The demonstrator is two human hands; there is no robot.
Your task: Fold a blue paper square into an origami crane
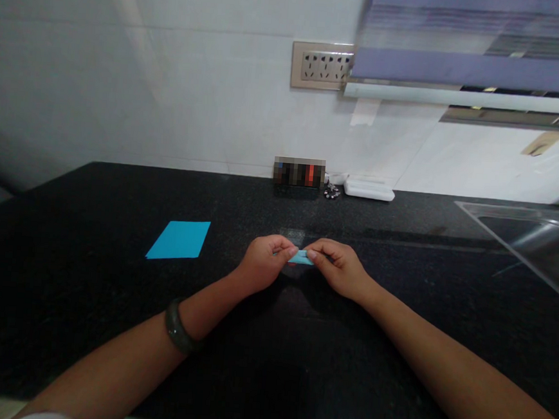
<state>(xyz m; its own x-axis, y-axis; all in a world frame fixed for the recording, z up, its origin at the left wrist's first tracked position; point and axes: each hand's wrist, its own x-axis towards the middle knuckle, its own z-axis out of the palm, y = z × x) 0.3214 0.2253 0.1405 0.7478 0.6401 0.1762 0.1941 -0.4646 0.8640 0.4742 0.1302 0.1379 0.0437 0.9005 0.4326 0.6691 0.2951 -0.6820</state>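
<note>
A small piece of folded light-blue paper (301,258) is held between both hands above the dark countertop. My left hand (266,261) pinches its left end between thumb and fingers. At the right end, my right hand (337,266) grips it the same way. Much of the paper is covered by the fingers, so its full shape cannot be made out. Off to the left lies a flat stack of bright blue paper sheets (180,240), apart from both hands. A dark bangle (179,326) circles my left wrist.
Against the wall stand a blurred dark box (299,172), a small beaded item (332,191) and a white object (369,190). A metal sink (538,246) is set into the black counter (267,363) at the right. A socket panel (322,66) is on the wall.
</note>
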